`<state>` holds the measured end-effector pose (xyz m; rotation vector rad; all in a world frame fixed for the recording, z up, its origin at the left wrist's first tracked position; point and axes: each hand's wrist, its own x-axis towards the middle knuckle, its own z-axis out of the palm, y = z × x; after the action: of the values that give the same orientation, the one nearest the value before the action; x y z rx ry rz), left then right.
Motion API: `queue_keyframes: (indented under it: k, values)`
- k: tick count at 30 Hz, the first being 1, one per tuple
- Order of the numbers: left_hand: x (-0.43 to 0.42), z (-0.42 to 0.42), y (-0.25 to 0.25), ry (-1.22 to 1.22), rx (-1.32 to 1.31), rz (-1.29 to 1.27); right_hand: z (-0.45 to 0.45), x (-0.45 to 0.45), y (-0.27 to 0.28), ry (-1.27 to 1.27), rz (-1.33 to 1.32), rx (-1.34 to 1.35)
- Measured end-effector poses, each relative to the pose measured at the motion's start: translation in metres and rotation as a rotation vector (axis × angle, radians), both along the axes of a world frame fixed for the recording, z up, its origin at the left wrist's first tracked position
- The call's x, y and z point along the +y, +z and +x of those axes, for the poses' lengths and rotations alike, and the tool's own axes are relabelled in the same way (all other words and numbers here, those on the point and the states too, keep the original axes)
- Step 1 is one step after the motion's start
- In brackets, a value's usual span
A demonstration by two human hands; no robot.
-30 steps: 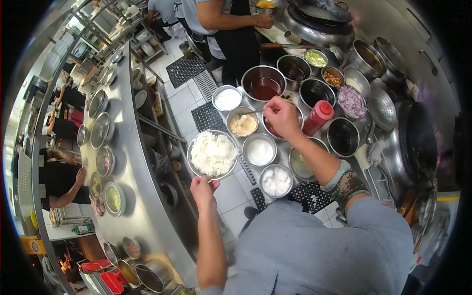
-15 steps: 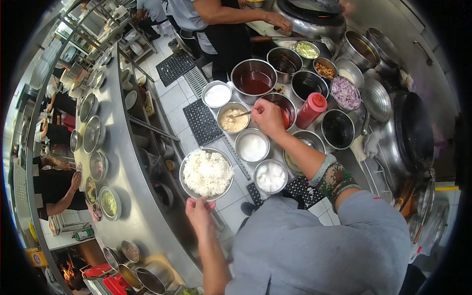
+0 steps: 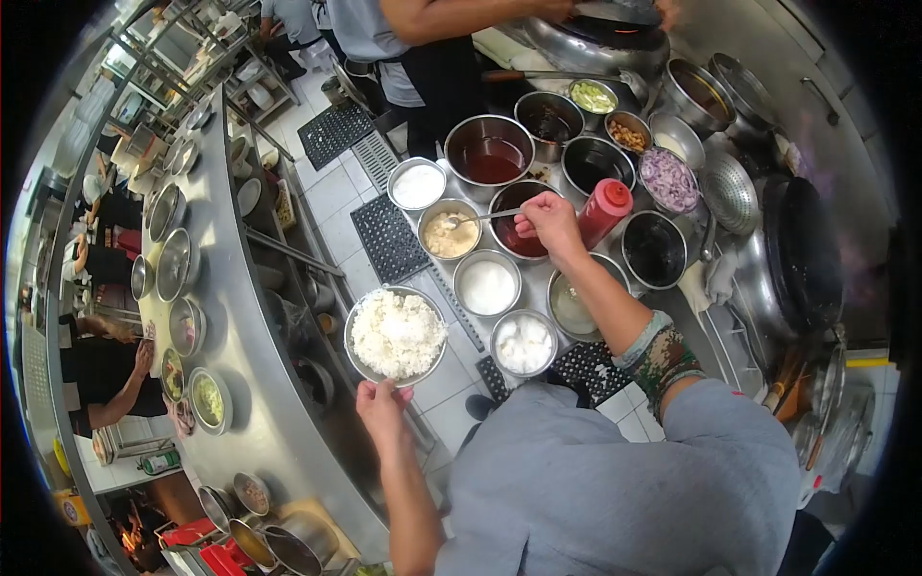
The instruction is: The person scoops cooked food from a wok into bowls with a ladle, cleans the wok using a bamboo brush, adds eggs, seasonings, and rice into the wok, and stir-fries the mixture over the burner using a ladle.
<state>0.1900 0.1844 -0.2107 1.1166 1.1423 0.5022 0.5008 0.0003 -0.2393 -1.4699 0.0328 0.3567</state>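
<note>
My left hand [image 3: 383,408] grips the near rim of a metal bowl [image 3: 368,373] heaped with white rice [image 3: 398,333], held over the floor beside the seasoning pots. A metal spoon [image 3: 488,216] is pinched in my right hand [image 3: 547,223]. The spoon's bowl end is over a pot of pale yellowish paste [image 3: 449,233], and its handle crosses a pot of dark red sauce [image 3: 519,228]. Two bowls of white grains or powder [image 3: 487,286] [image 3: 418,186] stand near the paste. A red squeeze bottle [image 3: 606,209] is just right of my right hand.
A steel counter [image 3: 279,403] with several bowls runs along the left. A co-worker [image 3: 423,67] stands ahead at a wok station. Chopped purple onion [image 3: 668,180], a perforated ladle [image 3: 729,194] and a large wok [image 3: 802,250] are at the right. Black mats [image 3: 389,236] lie on the floor.
The spoon's handle has swung up and right with my right hand, its tip still at the paste. The co-worker's arm has moved right toward the wok. The whole view has shifted slightly.
</note>
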Motion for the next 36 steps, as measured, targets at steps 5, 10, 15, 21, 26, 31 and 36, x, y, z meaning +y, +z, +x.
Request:
queue_keyframes:
  k: [5,10,15,21,26,31,36]
  values:
    - [0.009,0.018,-0.008,-0.023,0.003,0.002,-0.001,-0.007,0.004,0.009,0.021,-0.083]
    - [0.01,0.02,-0.005,-0.06,0.004,0.013,-0.01,0.011,-0.009,0.06,-0.15,-0.254]
    - [0.008,0.012,-0.003,-0.07,0.015,0.026,-0.009,0.017,-0.017,0.057,-0.111,-0.19]
    - [0.004,0.01,0.002,-0.06,0.037,-0.001,-0.005,0.012,-0.021,0.052,-0.103,-0.08]
    - [0.005,0.007,-0.003,-0.077,-0.008,-0.014,-0.011,0.025,-0.019,0.035,-0.062,-0.032]
    - [0.004,0.008,0.001,-0.073,0.02,-0.026,-0.011,0.026,-0.017,0.028,-0.058,-0.015]
    - [0.008,0.006,-0.005,-0.08,0.001,-0.014,-0.012,0.025,-0.02,0.038,-0.052,-0.011]
